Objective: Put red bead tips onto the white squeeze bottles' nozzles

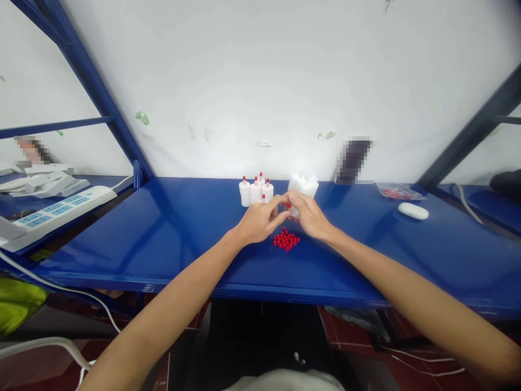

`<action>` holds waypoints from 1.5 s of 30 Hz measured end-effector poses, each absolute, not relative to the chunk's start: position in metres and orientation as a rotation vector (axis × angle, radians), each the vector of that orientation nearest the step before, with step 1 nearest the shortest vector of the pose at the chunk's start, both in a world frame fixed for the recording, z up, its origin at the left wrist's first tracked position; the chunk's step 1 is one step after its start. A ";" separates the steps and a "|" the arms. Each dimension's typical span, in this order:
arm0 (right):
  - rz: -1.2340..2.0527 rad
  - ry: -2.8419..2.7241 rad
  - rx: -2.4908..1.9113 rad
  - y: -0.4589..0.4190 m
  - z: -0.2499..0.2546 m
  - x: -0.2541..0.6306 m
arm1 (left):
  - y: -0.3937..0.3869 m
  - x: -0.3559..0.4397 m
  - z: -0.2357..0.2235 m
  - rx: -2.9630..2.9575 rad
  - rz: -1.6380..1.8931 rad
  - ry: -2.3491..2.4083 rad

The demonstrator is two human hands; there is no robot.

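Note:
Both hands meet over the middle of the table. In my right hand (311,216) is a small white squeeze bottle (295,212), mostly covered by the fingers. My left hand (262,218) has its thumb and fingers closed round the red cap (288,206) at the bottle's tip. Just below the hands lies a pile of loose red caps (286,239). Behind my left hand stand several white bottles with red tips (245,193), upright in a group. A cluster of white bottles (305,184) stands behind my right hand, and their tips are hard to make out.
The blue table (171,233) runs along a white wall. Toward its right end lie a clear bag with red pieces (399,191) and a white oval case (413,211). A dark blurred-out object (353,160) leans on the wall. A power strip (61,212) is at the left.

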State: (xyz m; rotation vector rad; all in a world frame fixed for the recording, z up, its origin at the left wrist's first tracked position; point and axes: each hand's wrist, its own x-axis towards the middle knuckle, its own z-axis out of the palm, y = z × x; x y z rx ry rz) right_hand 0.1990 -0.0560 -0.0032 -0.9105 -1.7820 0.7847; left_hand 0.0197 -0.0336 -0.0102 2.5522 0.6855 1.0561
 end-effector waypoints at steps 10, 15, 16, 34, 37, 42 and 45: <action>0.649 -1.820 -1.264 -0.044 -0.006 0.210 | -0.022 0.016 -0.010 2.101 1.557 1.011; 0.480 -1.925 -1.355 -0.041 -0.006 0.216 | -0.015 0.015 -0.007 1.998 1.567 1.130; 0.461 -1.950 -1.358 -0.040 -0.005 0.217 | -0.014 0.015 -0.007 1.983 1.575 1.134; 0.295 -1.974 -1.132 -0.034 -0.004 0.222 | -0.026 0.012 -0.011 2.489 1.110 0.925; 0.324 -2.003 -1.138 -0.035 -0.006 0.222 | -0.030 0.016 -0.014 2.582 0.728 0.745; 0.371 -1.954 -1.273 -0.041 -0.004 0.218 | -0.026 0.018 -0.015 2.527 0.574 0.744; 0.455 -1.946 -1.335 -0.044 -0.002 0.216 | -0.024 0.016 -0.013 2.515 0.523 0.726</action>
